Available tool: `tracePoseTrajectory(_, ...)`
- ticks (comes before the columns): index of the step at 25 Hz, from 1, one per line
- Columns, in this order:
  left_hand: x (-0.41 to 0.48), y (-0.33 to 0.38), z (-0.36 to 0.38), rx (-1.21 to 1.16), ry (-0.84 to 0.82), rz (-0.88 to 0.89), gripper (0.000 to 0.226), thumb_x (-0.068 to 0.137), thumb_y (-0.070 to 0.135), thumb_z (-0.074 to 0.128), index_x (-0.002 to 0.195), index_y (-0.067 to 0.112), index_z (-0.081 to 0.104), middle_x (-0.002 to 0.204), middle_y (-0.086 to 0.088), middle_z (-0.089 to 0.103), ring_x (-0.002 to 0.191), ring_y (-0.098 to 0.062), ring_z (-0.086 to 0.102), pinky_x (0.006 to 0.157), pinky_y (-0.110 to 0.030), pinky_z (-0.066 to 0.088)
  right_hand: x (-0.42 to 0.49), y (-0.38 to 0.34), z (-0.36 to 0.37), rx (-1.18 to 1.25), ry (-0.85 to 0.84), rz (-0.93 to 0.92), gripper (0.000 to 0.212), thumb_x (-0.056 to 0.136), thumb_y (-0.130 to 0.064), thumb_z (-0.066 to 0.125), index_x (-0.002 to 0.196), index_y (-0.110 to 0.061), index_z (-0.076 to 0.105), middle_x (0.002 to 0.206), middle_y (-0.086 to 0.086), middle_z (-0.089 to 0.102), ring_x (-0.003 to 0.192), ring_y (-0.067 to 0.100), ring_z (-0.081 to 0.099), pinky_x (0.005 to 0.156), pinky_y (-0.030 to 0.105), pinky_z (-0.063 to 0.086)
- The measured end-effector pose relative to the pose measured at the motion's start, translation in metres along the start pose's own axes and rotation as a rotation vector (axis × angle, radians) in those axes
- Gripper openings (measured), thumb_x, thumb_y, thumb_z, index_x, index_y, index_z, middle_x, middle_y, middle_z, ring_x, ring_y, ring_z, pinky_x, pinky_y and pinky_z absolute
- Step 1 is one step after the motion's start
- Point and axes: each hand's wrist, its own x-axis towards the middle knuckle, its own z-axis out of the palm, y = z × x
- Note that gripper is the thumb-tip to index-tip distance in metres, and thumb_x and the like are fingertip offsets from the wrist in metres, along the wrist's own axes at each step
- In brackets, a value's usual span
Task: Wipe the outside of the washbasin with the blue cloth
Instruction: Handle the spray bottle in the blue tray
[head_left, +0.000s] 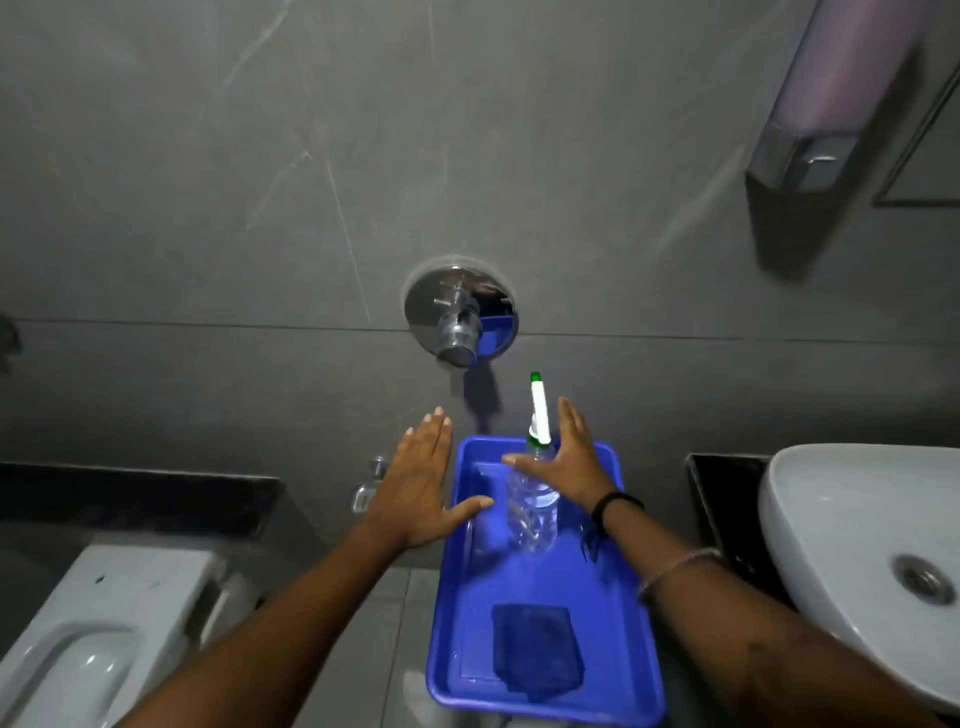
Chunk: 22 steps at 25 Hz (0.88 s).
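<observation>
1. Below your head camera, a blue tray (631, 597) sat on the floor against a grey tiled wall (260, 208).
2. Your left hand (415, 488) was spread flat with fingers apart, hovering at the tray's left edge and holding nothing.
3. Your right hand (569, 462) was also spread open, palm down, over the far end of the tray; whether it touched anything, you could not tell.
4. A clear spray bottle (532, 512) with a white and green nozzle stood in the tray's far end, just under your right hand.
5. The blue cloth (537, 652) lay folded in the near end of the tray, well apart from both hands.
6. The white washbasin (841, 545) was at the right edge, beside the tray.
7. A white toilet (104, 623) sat at the lower left.
8. A chrome tap (460, 317) was fixed to the wall above the tray.
</observation>
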Motion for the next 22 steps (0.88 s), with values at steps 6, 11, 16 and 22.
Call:
tracePoseTrajectory(6,-0.026,0.002,0.034,-0.015,-0.087,-0.037,0.123,0.075,0.090,0.037,0.158,0.006,0.001,0.167,-0.010,-0.005,0.153,-0.020,-0.008,0.122,-0.037,-0.007,0.031,-0.040,0.019,0.066,0.262,-0.096,0.029,0.082,0.001,0.055,0.111,0.004,0.054,0.110,0.026,0.058,0.100,0.042,0.057,0.088,0.033,0.047)
tracePoseTrajectory(11,-0.071,-0.006,0.086,-0.094,-0.321,-0.080,0.145,0.060,0.098,0.048,0.156,0.007,-0.012,0.165,-0.009,-0.018,0.152,-0.022,-0.017,0.124,-0.044,-0.006,-0.017,-0.073,-0.002,0.035,0.336,-0.299,0.022,0.073,0.006,0.047,0.092,0.005,0.058,0.091,0.024,0.061,0.078,0.040,0.058,0.070,0.045,0.051)
tracePoseTrajectory(16,-0.099,-0.014,0.131,-0.103,-0.539,-0.085,0.166,0.041,0.103,0.054,0.152,0.009,-0.027,0.159,-0.010,-0.037,0.148,-0.029,-0.030,0.121,-0.042,-0.013,-0.106,-0.054,-0.015,-0.087,0.092,-0.327,0.028,0.073,-0.004,0.051,0.098,0.005,0.061,0.093,0.022,0.066,0.084,0.037,0.064,0.075,0.044,0.054)
tracePoseTrajectory(22,-0.101,-0.016,0.144,-0.139,-0.573,-0.071,0.170,0.036,0.104,0.055,0.149,0.013,-0.034,0.152,-0.007,-0.049,0.141,-0.028,-0.042,0.119,-0.043,-0.016,-0.185,0.035,0.025,-0.264,-0.319,0.212,0.030,0.082,-0.007,0.058,0.111,-0.009,0.062,0.110,0.014,0.064,0.106,0.031,0.060,0.092,0.035,0.047)
